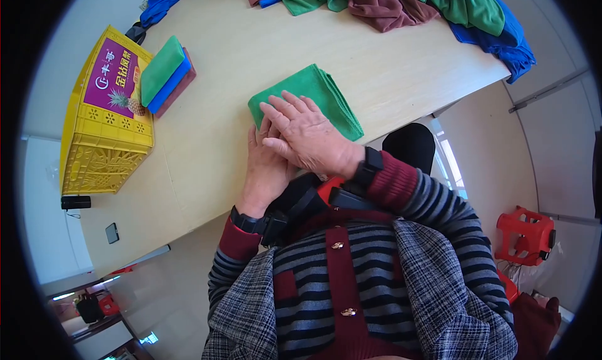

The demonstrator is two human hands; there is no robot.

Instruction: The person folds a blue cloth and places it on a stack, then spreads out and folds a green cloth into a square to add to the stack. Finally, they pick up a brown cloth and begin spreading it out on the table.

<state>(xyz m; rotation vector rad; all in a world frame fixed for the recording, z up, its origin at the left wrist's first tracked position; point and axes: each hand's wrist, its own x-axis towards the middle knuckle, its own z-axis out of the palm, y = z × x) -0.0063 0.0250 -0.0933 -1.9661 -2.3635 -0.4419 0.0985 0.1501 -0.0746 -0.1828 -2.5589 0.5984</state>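
Observation:
A folded green cloth [295, 87] lies on the table in front of me, its layered edges showing along the right side. My right hand [307, 134] rests flat on its near left part, fingers stretched out. Beneath the right hand, partly covered by it, my left hand [266, 169] reaches to the near edge of the cloth. The left fingers that show are extended, and their tips are partly hidden. Neither hand grips anything that I can see.
A yellow crate [110, 153] with a purple label stands at the left. Beside it lie folded green [164, 68], blue and brown cloths. Loose cloths [382, 5] heap along the far edge. A phone [112, 233] lies near the left corner. A red stool [525, 234] stands right.

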